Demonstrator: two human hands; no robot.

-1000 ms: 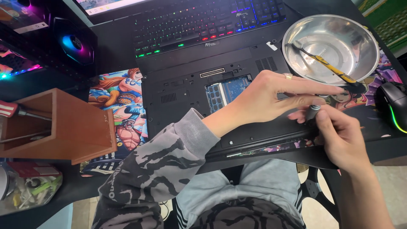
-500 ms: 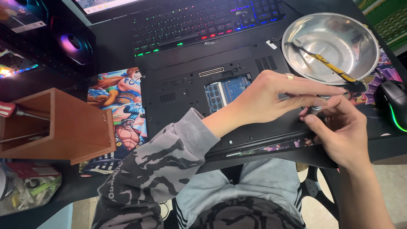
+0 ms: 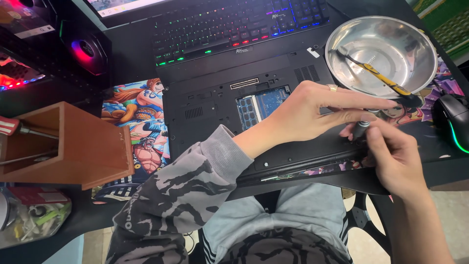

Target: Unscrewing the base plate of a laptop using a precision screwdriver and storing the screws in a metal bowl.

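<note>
Clearly the work sits at the near right corner of the upturned black laptop point(image 3: 220, 112), whose bottom panel is open over a blue memory bay point(image 3: 264, 103). The right hand point(image 3: 398, 161) pinches the knurled grey handle of a small screwdriver point(image 3: 360, 129) between thumb and fingertips, its tip down on the laptop's right edge (the tip itself is hidden behind the fingers). The left hand point(image 3: 312, 115) reaches across from the left, fingers pressed together and stretched out flat, the forefinger and middle finger resting on top of the driver's cap.

Doing this well would, I judge, call for keeping the shaft upright over the screw, letting the left fingers only steady the cap while the right fingers do the turning, with light downward pressure so the bit does not slip out of the head.

Just beyond the hands, at the far right of the desk, stands a steel bowl point(image 3: 415, 73) holding a yellow-handled brush point(image 3: 376, 73), near enough to take loosened screws. A black mouse point(image 3: 452, 120) with a green light lies at the right edge; a wooden tool box point(image 3: 83, 151) stands at the left.
</note>
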